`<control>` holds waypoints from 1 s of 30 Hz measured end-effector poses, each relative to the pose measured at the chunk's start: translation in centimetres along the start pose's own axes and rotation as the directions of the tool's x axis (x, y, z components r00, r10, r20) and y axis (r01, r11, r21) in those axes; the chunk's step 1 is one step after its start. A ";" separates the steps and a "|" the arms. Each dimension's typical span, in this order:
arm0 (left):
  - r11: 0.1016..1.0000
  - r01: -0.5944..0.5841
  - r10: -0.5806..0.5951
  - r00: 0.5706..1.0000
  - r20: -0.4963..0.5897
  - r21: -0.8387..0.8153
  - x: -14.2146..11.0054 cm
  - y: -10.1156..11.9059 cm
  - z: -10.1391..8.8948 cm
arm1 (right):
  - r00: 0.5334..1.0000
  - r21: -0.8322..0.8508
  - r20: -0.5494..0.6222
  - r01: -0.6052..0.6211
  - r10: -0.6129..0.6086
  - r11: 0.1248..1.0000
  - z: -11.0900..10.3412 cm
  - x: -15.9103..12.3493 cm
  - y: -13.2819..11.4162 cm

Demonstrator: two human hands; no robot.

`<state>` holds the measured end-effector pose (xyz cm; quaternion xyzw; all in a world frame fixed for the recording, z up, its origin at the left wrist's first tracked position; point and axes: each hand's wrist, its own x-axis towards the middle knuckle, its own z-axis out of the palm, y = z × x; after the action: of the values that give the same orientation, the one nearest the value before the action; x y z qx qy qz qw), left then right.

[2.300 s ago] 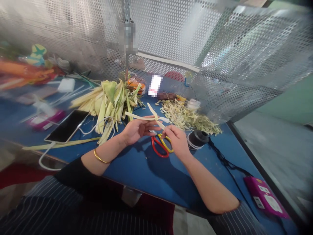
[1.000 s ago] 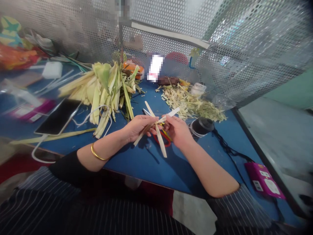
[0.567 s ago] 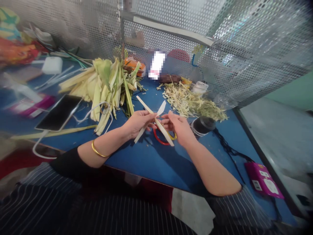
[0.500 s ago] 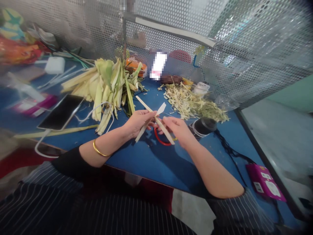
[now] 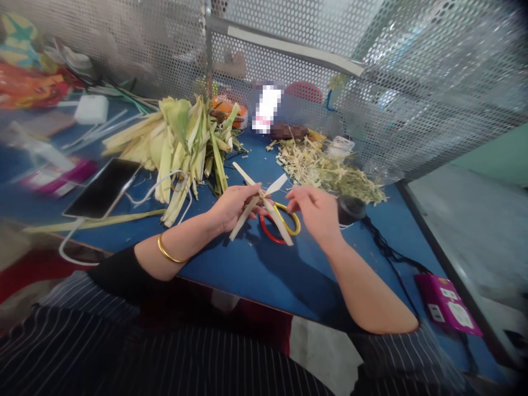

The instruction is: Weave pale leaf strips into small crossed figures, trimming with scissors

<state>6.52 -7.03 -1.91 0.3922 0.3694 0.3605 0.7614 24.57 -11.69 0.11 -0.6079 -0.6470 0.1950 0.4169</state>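
Observation:
My left hand (image 5: 231, 206) pinches two pale leaf strips (image 5: 264, 202) where they cross, holding them above the blue table (image 5: 256, 275). My right hand (image 5: 315, 212) hovers just right of the strips with thumb and fingertips drawn together; what lies between them is too small to make out. Red and yellow handled scissors (image 5: 280, 225) lie on the table under the strips.
A heap of green and yellow leaves (image 5: 177, 146) lies at the back left, a pile of leaf trimmings (image 5: 325, 173) at the back right. A black thread spool (image 5: 350, 209) sits beside my right hand. A phone (image 5: 103, 187) with a white cable lies left; a pink box (image 5: 447, 311) right. Perforated metal screens stand behind.
My right hand has let go of the crossed strips and drawn a little to the right. The left hand keeps the crossing pinched, and the scissors' handles show again.

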 end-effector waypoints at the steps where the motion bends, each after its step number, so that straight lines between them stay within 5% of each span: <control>1: 1.000 -0.001 0.001 0.999 0.033 0.023 -0.2 -0.1 0.1 | 0.995 -0.009 -0.094 0.032 -0.032 0.999 -0.4 0.2 0.0; 4: 0.980 -0.054 0.023 0.986 0.163 0.189 -0.8 -0.5 0.2 | 0.969 -0.123 -0.183 0.145 -0.166 0.982 -0.8 0.5 0.0; 7: 0.913 -0.111 -0.012 0.954 0.299 0.392 -1.4 -0.7 0.5 | 0.987 -0.162 0.020 0.164 -0.163 0.973 -0.2 0.4 -0.1; 12: 0.802 -0.085 -0.181 0.909 0.376 0.592 -1.7 -0.9 1.0 | 0.949 0.228 0.304 -0.150 0.076 0.962 1.5 0.0 -0.2; 15: 0.777 -0.017 -0.237 0.918 0.317 0.629 -1.6 -1.2 1.1 | 0.977 0.366 0.202 -0.145 0.073 0.919 1.5 -0.4 -0.8; 18: 0.839 0.042 -0.170 0.967 0.187 0.543 -1.3 -1.3 1.0 | 0.996 0.143 -0.023 0.083 -0.081 0.986 1.1 -1.2 -1.6; 20: 0.905 0.092 -0.141 0.986 0.088 0.415 -0.9 -1.2 0.9 | 0.954 -0.099 -0.072 0.284 -0.291 0.954 1.0 -1.9 -2.0; 24: 0.986 0.152 -0.150 0.988 -0.032 0.075 -0.2 -0.7 0.6 | 0.758 -0.525 0.107 0.593 -0.644 0.611 1.9 -3.1 -1.8; 30: 0.974 0.144 -0.153 0.988 -0.037 -0.174 0.0 -0.3 0.5 | 0.512 -0.730 0.370 0.677 -0.775 0.099 3.2 -3.1 -0.6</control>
<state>7.03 -7.38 -1.94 0.2876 0.3843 0.3428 0.8075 21.43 -13.95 -2.27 -0.3331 -0.8436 -0.3895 0.1603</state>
